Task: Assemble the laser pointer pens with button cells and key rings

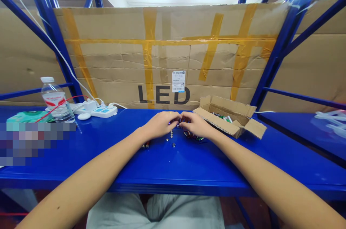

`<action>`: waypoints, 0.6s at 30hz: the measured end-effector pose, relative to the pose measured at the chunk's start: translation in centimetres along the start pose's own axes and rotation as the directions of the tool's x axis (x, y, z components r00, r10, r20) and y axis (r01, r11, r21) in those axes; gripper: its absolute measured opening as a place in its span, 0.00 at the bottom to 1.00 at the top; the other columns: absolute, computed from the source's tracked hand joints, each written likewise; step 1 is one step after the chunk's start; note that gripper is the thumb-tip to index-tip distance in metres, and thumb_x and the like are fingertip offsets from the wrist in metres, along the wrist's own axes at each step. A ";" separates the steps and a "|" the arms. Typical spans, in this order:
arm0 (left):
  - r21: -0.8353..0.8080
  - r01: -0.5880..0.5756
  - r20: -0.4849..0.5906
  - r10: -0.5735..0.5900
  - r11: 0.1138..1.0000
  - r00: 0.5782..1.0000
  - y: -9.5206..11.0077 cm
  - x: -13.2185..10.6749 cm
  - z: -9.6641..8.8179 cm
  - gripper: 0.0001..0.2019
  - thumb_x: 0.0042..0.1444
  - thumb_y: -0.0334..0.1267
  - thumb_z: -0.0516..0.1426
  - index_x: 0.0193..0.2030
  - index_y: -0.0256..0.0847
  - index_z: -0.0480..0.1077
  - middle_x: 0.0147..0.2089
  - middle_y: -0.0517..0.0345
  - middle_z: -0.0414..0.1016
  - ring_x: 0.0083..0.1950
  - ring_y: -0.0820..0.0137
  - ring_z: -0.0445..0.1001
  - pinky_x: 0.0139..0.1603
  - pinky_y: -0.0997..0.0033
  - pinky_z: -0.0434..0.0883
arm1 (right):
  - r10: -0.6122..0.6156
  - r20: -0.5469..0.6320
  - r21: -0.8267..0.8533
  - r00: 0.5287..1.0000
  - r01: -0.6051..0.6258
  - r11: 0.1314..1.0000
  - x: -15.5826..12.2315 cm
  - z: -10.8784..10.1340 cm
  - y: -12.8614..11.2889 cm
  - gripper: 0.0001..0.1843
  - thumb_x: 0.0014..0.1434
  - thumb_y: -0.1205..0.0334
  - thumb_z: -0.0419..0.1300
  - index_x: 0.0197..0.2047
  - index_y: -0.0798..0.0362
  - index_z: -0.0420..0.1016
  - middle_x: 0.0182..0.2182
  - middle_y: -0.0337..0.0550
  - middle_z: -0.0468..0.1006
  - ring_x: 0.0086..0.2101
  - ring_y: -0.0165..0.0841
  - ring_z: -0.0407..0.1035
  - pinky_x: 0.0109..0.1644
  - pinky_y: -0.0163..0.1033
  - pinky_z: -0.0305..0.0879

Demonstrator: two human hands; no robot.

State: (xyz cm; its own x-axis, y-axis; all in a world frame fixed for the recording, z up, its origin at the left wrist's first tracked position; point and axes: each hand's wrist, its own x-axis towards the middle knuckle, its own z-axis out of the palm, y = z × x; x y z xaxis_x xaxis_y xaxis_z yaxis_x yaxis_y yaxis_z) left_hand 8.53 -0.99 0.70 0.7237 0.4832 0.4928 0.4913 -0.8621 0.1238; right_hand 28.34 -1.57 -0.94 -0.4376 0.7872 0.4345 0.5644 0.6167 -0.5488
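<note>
Two grips over loose batteries

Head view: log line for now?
left hand, right hand: fingertips together | below: loose batteries, blue shelf | right: open carton

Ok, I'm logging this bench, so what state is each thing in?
cardboard box: flaps open, small items inside.
water bottle: upright, capped.
power strip: plugs inserted.
left hand: fingers curled, meeting the right hand.
right hand: fingers curled over small parts.
small parts: loose on the blue shelf.
</note>
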 end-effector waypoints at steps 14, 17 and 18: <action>-0.032 0.224 0.583 -0.164 0.974 0.796 -0.5 -0.8 -2.4 0.09 0.49 0.33 0.57 0.37 0.41 0.76 0.34 0.60 0.78 0.31 0.72 0.72 0.31 0.76 0.65 | -0.064 0.030 -0.172 0.998 0.068 0.983 -0.3 -0.2 0.0 0.10 0.54 0.76 0.56 0.37 0.54 0.74 0.34 0.42 0.76 0.33 0.31 0.69 0.40 0.37 0.63; -0.043 0.235 0.601 -0.163 0.971 0.782 -0.6 -0.8 -2.1 0.09 0.50 0.32 0.58 0.39 0.41 0.76 0.34 0.59 0.78 0.32 0.72 0.72 0.32 0.76 0.66 | -0.060 0.041 -0.178 0.997 0.066 0.982 -0.3 -0.2 -0.1 0.09 0.55 0.75 0.57 0.37 0.54 0.74 0.34 0.42 0.76 0.34 0.32 0.69 0.41 0.37 0.63; -0.044 0.230 0.599 -0.159 0.972 0.785 -0.6 -0.8 -2.1 0.08 0.50 0.32 0.58 0.38 0.41 0.76 0.34 0.59 0.77 0.32 0.72 0.72 0.32 0.75 0.66 | -0.060 0.044 -0.178 0.997 0.067 0.982 -0.3 -0.2 -0.1 0.09 0.55 0.75 0.57 0.36 0.54 0.74 0.34 0.42 0.76 0.34 0.32 0.69 0.40 0.37 0.63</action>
State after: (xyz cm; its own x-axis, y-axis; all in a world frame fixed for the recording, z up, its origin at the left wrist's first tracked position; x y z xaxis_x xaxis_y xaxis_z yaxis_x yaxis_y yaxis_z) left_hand 6.68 -1.14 2.04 0.7805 0.6073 -0.1486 0.6227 -0.7339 0.2714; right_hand 28.50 -1.86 -0.88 -0.5009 0.7483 0.4349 0.6497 0.6571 -0.3824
